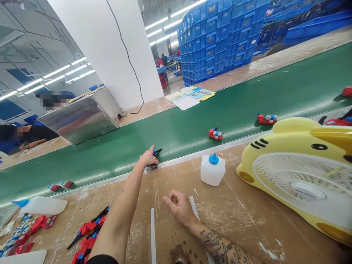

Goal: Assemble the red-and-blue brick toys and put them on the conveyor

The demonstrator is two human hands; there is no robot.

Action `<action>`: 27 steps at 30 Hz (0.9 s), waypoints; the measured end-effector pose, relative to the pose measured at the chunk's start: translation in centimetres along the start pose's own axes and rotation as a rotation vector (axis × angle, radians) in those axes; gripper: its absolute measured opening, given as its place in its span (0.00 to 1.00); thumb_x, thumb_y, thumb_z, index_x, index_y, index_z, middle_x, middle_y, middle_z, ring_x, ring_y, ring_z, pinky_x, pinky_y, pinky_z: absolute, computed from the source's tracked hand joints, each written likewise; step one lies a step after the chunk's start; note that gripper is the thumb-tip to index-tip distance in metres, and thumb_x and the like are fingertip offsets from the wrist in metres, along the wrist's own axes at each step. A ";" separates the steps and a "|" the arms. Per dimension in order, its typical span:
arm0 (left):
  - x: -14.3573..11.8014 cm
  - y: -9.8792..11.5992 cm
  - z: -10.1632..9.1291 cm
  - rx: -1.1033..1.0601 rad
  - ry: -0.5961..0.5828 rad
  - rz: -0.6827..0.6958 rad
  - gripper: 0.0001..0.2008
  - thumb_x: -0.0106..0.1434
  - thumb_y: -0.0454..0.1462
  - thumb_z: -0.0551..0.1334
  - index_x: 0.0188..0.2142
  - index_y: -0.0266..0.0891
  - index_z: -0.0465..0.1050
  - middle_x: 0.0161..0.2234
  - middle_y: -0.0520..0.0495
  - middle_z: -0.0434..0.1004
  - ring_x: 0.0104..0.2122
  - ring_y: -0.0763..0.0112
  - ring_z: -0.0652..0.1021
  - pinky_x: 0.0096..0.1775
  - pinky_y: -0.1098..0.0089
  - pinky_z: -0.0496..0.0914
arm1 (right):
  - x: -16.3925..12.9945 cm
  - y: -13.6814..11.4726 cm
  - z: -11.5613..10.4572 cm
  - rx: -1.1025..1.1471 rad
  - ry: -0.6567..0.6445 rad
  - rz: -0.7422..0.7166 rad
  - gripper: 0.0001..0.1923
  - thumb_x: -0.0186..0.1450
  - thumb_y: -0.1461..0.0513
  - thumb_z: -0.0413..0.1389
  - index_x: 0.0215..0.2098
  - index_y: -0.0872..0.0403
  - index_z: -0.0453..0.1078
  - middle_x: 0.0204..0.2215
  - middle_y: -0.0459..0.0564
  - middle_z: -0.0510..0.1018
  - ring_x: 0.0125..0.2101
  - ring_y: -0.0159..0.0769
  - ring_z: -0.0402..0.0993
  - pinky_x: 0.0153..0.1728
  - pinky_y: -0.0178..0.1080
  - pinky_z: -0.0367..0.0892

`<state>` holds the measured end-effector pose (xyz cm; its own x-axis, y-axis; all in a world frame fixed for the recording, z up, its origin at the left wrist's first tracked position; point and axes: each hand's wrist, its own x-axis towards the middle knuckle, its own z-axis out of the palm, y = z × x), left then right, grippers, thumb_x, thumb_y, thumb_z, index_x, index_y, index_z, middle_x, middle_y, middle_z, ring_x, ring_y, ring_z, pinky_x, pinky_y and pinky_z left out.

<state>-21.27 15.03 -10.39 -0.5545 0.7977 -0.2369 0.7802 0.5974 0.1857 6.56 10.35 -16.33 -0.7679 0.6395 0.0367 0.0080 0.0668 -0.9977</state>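
Pinching toy piece point(157, 151): left hand point(148, 157) (at green belt point(192, 124) edge) | right hand point(178, 205): loosely curled, holding nothing

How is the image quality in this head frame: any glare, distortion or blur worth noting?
Head view: wide-lens bending curves the green conveyor belt and the table edge. Ceiling strip lights are blown out and mirror in the metal box. The left hand at the belt edge and the loosely curled right hand are sharp. The yellow fan looms large. Two patches at left are pixelated.
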 end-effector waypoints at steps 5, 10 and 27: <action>-6.6 -2.5 2.1 -0.184 0.245 0.072 0.45 0.62 0.50 0.60 0.70 0.37 0.40 0.63 0.30 0.60 0.59 0.54 0.70 0.56 0.58 0.65 | 0.3 0.3 0.1 -0.004 -0.003 -0.018 0.20 0.64 0.50 0.55 0.21 0.52 0.57 0.17 0.39 0.55 0.20 0.30 0.51 0.23 0.34 0.47; -18.9 -12.1 1.7 -0.177 0.491 0.045 0.26 0.63 0.50 0.59 0.57 0.42 0.68 0.56 0.39 0.70 0.57 0.53 0.71 0.59 0.53 0.62 | 0.3 1.2 0.4 -0.028 0.003 -0.016 0.21 0.64 0.48 0.54 0.22 0.52 0.57 0.18 0.39 0.55 0.21 0.30 0.52 0.23 0.35 0.48; -34.8 -20.9 8.9 -0.144 0.427 -0.496 0.38 0.59 0.56 0.60 0.64 0.43 0.60 0.64 0.36 0.59 0.64 0.47 0.61 0.62 0.51 0.55 | -0.1 1.6 0.2 -0.010 -0.002 -0.121 0.23 0.61 0.46 0.58 0.21 0.52 0.59 0.18 0.40 0.55 0.21 0.31 0.50 0.22 0.36 0.49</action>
<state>-15.73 -25.95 -14.55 -0.9265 0.3704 0.0660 0.3732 0.8829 0.2850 6.51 10.31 -17.92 -0.7647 0.6251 0.1565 -0.0780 0.1513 -0.9854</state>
